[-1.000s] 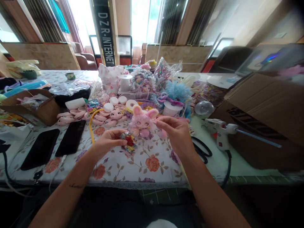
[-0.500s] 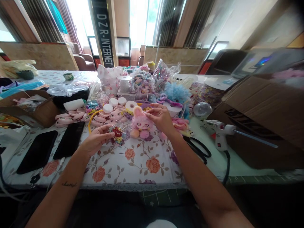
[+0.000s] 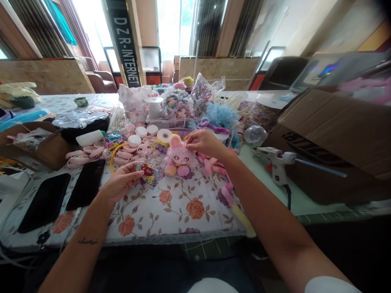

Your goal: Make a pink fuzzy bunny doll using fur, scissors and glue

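Observation:
A small plush doll (image 3: 179, 158) with pink fluffy hair, an upright rabbit-like ear and pompom feet sits upright on the flowered tablecloth. My right hand (image 3: 203, 143) has thumb and fingers pinched together at the top right of its head. Whatever is between those fingertips is hidden. To the left, my left hand (image 3: 122, 179) pinches the edge of a clear plastic bag (image 3: 149, 175) full of tiny coloured pieces, mostly red, yellow and blue. The bag lies close to the doll, just above the cloth or on it.
A white glue gun (image 3: 277, 162) stands at right before a large cardboard box (image 3: 330, 142). Two dark phones (image 3: 85, 185) lie at left. Behind the doll are pink headbands (image 3: 146, 149), a ribbon roll (image 3: 164, 136) and blue fluff (image 3: 221, 116). A pink-yellow fuzzy strip (image 3: 241, 215) hangs over the front edge.
My view has shifted slightly right. My right wrist and forearm have risen, uncovering the fuzzy strip and covering the black scissor handles. My left hand still holds the bag.

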A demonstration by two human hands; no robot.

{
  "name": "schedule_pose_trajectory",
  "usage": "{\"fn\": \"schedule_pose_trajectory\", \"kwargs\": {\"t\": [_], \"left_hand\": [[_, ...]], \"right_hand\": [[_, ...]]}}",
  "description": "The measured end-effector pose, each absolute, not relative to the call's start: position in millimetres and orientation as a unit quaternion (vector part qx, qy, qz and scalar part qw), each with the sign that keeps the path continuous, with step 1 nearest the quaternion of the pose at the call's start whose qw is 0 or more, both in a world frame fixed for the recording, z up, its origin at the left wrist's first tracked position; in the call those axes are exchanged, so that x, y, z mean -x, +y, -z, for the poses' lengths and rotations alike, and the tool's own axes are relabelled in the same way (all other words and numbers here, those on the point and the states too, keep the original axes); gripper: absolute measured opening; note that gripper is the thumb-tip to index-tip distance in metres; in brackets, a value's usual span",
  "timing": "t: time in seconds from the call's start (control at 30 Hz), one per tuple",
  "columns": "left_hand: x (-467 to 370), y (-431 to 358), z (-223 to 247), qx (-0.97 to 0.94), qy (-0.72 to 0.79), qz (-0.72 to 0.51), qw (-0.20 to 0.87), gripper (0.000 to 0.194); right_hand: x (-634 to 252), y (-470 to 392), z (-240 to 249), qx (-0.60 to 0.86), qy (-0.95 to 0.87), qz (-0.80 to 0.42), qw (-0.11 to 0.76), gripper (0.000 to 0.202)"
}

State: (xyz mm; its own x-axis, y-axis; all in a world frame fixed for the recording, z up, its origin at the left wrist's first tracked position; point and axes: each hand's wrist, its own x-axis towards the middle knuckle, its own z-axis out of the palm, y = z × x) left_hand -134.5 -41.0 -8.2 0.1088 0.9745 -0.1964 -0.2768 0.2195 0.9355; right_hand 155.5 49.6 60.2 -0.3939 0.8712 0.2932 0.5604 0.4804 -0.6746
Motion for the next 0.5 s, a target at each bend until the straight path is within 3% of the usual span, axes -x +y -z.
{"fn": "schedule_pose_trajectory", "kwargs": {"t": [0.5], "left_hand": [[141.0,-33.1,14.9,-0.342,0.463,-0.532,0.621,0.038]], "right_hand": [[-149.9,49.1,-71.7,0.436,-0.812,-0.262,0.287,0.015]]}}
